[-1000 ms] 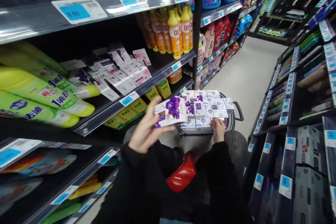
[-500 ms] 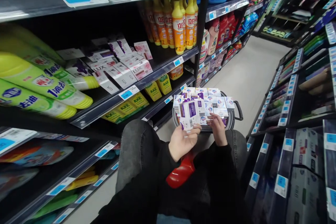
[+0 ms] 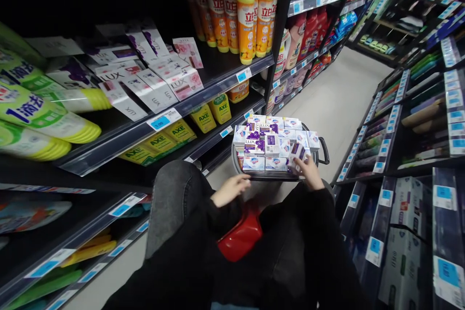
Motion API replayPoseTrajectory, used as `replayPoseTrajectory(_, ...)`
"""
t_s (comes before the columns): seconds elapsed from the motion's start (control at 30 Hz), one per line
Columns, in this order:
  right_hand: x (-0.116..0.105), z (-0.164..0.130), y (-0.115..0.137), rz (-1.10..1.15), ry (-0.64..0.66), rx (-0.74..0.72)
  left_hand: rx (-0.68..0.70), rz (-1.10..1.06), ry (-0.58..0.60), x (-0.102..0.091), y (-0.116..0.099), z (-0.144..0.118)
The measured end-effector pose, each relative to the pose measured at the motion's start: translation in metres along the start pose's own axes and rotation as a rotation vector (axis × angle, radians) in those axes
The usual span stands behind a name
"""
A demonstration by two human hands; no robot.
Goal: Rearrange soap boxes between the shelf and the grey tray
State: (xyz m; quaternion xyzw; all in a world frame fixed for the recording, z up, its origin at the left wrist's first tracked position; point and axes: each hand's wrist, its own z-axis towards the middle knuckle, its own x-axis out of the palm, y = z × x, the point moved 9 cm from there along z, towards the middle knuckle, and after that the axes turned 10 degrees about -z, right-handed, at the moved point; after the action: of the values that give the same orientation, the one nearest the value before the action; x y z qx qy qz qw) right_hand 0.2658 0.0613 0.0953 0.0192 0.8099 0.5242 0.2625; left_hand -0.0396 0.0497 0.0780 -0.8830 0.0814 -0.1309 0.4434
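Observation:
My right hand is closed around a white and purple soap box, which is tilted at the right front of a dark-rimmed basket. Stacked in that basket are several soap boxes, among them a white and purple LUX box and white-blue boxes. Just short of the basket's front rim, on its left side, my left hand holds nothing, its fingers loosely stretched out. Between my knees lies a glossy red object, partly covered by my sleeve.
On the left shelf, loose LUX soap boxes lie between green-yellow bottles and standing orange bottles. Yellow AXE bottles fill the shelf below. Another shelf rack borders the right side, with the aisle floor running ahead.
The LUX box that was in my left hand is gone from it, and that hand has drawn back left. My right hand has taken hold of a soap box. The view has shifted slightly.

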Motion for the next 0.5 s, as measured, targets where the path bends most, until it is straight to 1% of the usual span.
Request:
replayPoseTrajectory(0.07,-0.008,0.041,0.015,-0.332,-0.076,-0.036,0.087,-0.044,-0.166,-0.053,-0.009,0.011)
replayPoseTrajectory(0.13,0.002,0.075,0.033,-0.566,-0.068,-0.086,0.147,-0.127,-0.392,-0.105,-0.009,0.017)
replayPoseTrajectory(0.17,0.011,0.089,0.04,-0.638,-0.05,-0.11,0.166,-0.181,-0.482,-0.125,-0.006,0.019)
replayPoseTrajectory(0.2,0.02,0.1,0.045,-0.696,-0.027,-0.122,0.181,-0.245,-0.534,-0.139,-0.001,0.02)
replayPoseTrajectory(0.23,0.029,0.11,0.048,-0.749,-0.008,-0.129,0.193,-0.314,-0.544,-0.146,0.003,0.023)
replayPoseTrajectory(0.3,0.043,0.125,0.052,-0.849,0.033,-0.143,0.217,-0.438,-0.475,-0.147,0.011,0.03)
replayPoseTrajectory(0.33,0.049,0.13,0.051,-0.891,0.071,-0.155,0.22,-0.477,-0.433,-0.144,0.013,0.033)
replayPoseTrajectory(0.4,0.057,0.138,0.048,-0.955,0.19,-0.197,0.188,-0.505,-0.374,-0.137,0.018,0.036)
replayPoseTrajectory(0.47,0.061,0.142,0.044,-1.007,0.294,-0.251,0.15,-0.51,-0.304,-0.128,0.02,0.038)
replayPoseTrajectory(0.5,0.06,0.144,0.042,-1.03,0.317,-0.274,0.136,-0.516,-0.265,-0.122,0.02,0.039)
